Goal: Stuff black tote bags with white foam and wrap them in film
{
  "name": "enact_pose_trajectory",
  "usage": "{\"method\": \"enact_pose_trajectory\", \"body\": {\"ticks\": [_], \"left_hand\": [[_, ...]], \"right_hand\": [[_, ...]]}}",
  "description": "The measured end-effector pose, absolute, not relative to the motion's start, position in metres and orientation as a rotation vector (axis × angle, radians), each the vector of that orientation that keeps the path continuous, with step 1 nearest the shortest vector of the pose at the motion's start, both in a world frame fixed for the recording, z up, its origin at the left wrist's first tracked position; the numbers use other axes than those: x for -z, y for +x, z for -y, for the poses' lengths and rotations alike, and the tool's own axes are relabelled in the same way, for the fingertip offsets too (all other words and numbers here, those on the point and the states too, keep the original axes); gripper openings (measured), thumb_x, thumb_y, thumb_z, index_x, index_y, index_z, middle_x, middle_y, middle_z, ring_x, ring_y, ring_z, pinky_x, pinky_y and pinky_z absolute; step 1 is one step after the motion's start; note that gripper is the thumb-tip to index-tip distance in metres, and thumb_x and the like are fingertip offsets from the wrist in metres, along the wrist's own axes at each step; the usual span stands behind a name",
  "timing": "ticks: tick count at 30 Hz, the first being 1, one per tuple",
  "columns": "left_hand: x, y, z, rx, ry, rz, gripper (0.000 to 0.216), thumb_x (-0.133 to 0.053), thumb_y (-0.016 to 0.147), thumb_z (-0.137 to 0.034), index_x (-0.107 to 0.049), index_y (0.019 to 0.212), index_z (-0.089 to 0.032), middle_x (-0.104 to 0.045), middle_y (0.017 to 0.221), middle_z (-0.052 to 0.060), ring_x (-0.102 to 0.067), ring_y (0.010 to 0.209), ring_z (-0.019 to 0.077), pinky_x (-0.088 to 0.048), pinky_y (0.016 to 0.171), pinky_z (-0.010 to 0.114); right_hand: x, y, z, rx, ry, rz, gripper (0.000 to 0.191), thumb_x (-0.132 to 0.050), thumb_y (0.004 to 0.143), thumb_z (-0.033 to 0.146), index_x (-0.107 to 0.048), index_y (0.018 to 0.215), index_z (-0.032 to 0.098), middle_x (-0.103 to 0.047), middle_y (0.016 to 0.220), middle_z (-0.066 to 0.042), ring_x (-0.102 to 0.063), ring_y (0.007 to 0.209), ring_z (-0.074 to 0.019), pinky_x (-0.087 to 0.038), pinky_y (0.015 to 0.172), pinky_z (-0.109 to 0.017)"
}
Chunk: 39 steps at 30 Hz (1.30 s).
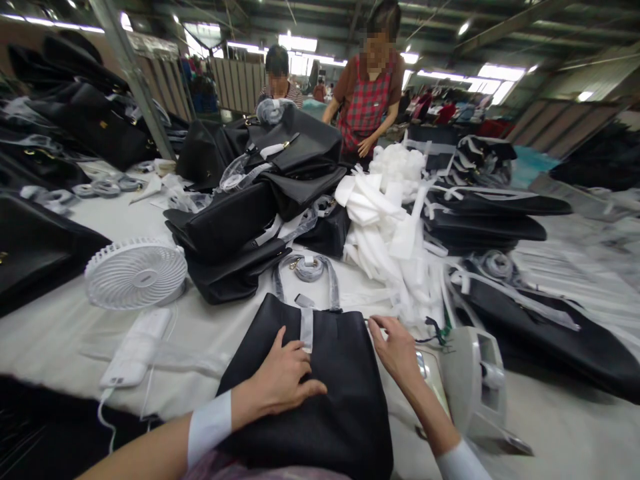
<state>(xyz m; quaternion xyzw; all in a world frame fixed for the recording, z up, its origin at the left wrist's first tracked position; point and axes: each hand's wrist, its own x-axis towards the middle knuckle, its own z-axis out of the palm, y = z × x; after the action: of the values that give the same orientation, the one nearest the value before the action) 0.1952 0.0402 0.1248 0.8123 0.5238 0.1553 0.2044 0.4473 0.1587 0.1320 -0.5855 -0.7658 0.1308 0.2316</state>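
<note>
A wide white-covered table (560, 427) fills the view, its far end lost under goods and its near edge cut off by the frame. On it rises a heap of black handbags (260, 213), their handles wrapped in clear film, so piled that the lower ones are mostly hidden. To the right lie flatter black bags (495, 220), blurred toward the edge. Between the two sits a mound of white foam strips (390, 233).

Directly in front of the person lies a black leather bag (340, 387), flat on the table, its bottom cut off by the lower frame and partly covered by the forearms. Its wrapped handle (307, 270) loops away from the person.

A white desk fan (136, 273) lies tilted at left, with a white power bank (137, 347) near it. A grey tape dispenser (475, 387) stands just right of the bag.

The left hand (280, 383) rests flat on the bag's front, fingers slightly spread, fingertips beside a pale strip (306, 328) hanging over the top edge. The right hand (397, 350) sits at the bag's top right corner, fingers curled; whether they pinch the edge cannot be told.

Two people stand across the table. No writing or brand mark is legible anywhere.
</note>
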Motion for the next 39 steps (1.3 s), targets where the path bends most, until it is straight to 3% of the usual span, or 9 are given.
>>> {"method": "enact_pose_trajectory", "body": {"ticks": [2, 5, 11, 16, 22, 26, 31, 36, 39], "left_hand": [[-0.134, 0.198, -0.064, -0.394, 2.231, -1.57, 0.043, -0.048, 0.09, -0.058, -0.069, 0.086, -0.021, -0.068, 0.094, 0.006, -0.061, 0.1, 0.026, -0.027, 0.109, 0.062], [-0.138, 0.2, -0.103, -0.455, 2.154, -1.795, 0.041, -0.06, 0.084, -0.054, -0.064, 0.106, -0.02, -0.061, 0.112, 0.011, -0.057, 0.108, 0.0291, -0.042, 0.098, 0.049], [-0.123, 0.191, -0.164, -0.22, 1.844, -1.895, 0.054, -0.055, 0.083, -0.053, -0.056, 0.12, -0.013, -0.062, 0.115, 0.018, -0.058, 0.112, 0.0351, -0.043, 0.096, 0.048], [-0.109, 0.176, -0.193, -0.159, 1.785, -1.64, 0.073, -0.058, 0.079, -0.05, -0.039, 0.142, -0.017, -0.066, 0.116, 0.012, -0.063, 0.106, 0.0268, -0.047, 0.088, 0.032], [-0.103, 0.157, -0.229, -0.118, 1.787, -1.334, 0.042, -0.063, 0.077, -0.041, -0.065, 0.114, -0.021, -0.07, 0.104, 0.004, -0.064, 0.093, 0.0208, -0.046, 0.077, 0.025], [-0.105, 0.161, -0.243, -0.25, 1.814, -1.238, 0.028, -0.066, 0.077, -0.035, -0.068, 0.1, -0.018, -0.068, 0.088, 0.002, -0.059, 0.085, 0.0177, -0.042, 0.074, 0.024], [-0.102, 0.185, -0.242, -0.324, 1.739, -1.1, 0.022, -0.057, 0.085, -0.03, -0.069, 0.093, -0.014, -0.062, 0.074, -0.002, -0.053, 0.07, 0.0109, -0.039, 0.064, 0.019], [-0.094, 0.195, -0.241, -0.208, 1.682, -0.921, 0.016, -0.058, 0.082, -0.022, -0.069, 0.074, -0.014, -0.049, 0.056, -0.007, -0.043, 0.054, 0.0076, -0.035, 0.054, 0.018], [-0.093, 0.193, -0.244, -0.202, 1.696, -0.891, 0.015, -0.06, 0.08, -0.021, -0.068, 0.071, -0.013, -0.05, 0.055, -0.006, -0.045, 0.057, 0.0084, -0.035, 0.057, 0.018]], "right_hand": [[-0.132, 0.427, -0.186, -0.491, -1.665, 2.19, 0.038, -0.042, 0.091, 0.04, -0.069, 0.099, 0.014, -0.07, 0.101, -0.015, -0.064, 0.094, -0.0259, -0.045, 0.085, -0.035], [-0.122, 0.404, -0.217, -0.631, -1.676, 2.311, 0.035, -0.048, 0.087, 0.04, -0.073, 0.085, 0.016, -0.073, 0.085, -0.013, -0.067, 0.081, -0.0258, -0.045, 0.073, -0.032], [-0.111, 0.384, -0.24, -0.852, -1.634, 2.408, 0.035, -0.061, 0.078, 0.048, -0.067, 0.064, 0.017, -0.063, 0.057, -0.004, -0.058, 0.058, -0.0192, -0.037, 0.055, -0.027], [-0.122, 0.386, -0.222, -0.993, -1.482, 2.231, 0.037, -0.05, 0.087, 0.051, -0.063, 0.077, 0.018, -0.048, 0.055, 0.004, -0.044, 0.054, -0.013, -0.033, 0.052, -0.024], [-0.13, 0.392, -0.204, -1.066, -1.288, 2.108, 0.034, -0.049, 0.09, 0.049, -0.064, 0.083, 0.018, -0.058, 0.069, 0.001, -0.051, 0.064, -0.0144, -0.041, 0.062, -0.024], [-0.129, 0.395, -0.209, -1.096, -1.327, 2.053, 0.037, -0.047, 0.091, 0.05, -0.067, 0.086, 0.018, -0.062, 0.072, 0.0, -0.056, 0.068, -0.0161, -0.045, 0.064, -0.024], [-0.126, 0.4, -0.211, -1.129, -1.315, 1.931, 0.038, -0.051, 0.09, 0.049, -0.07, 0.097, 0.017, -0.071, 0.091, -0.006, -0.064, 0.091, -0.0238, -0.049, 0.086, -0.032], [-0.124, 0.398, -0.21, -0.941, -1.344, 2.093, 0.04, -0.043, 0.093, 0.046, -0.072, 0.09, 0.018, -0.07, 0.081, -0.006, -0.063, 0.075, -0.0208, -0.049, 0.073, -0.03], [-0.122, 0.399, -0.213, -0.875, -1.34, 2.163, 0.038, -0.043, 0.093, 0.044, -0.072, 0.087, 0.019, -0.071, 0.081, -0.006, -0.065, 0.075, -0.0209, -0.048, 0.072, -0.03]]}}
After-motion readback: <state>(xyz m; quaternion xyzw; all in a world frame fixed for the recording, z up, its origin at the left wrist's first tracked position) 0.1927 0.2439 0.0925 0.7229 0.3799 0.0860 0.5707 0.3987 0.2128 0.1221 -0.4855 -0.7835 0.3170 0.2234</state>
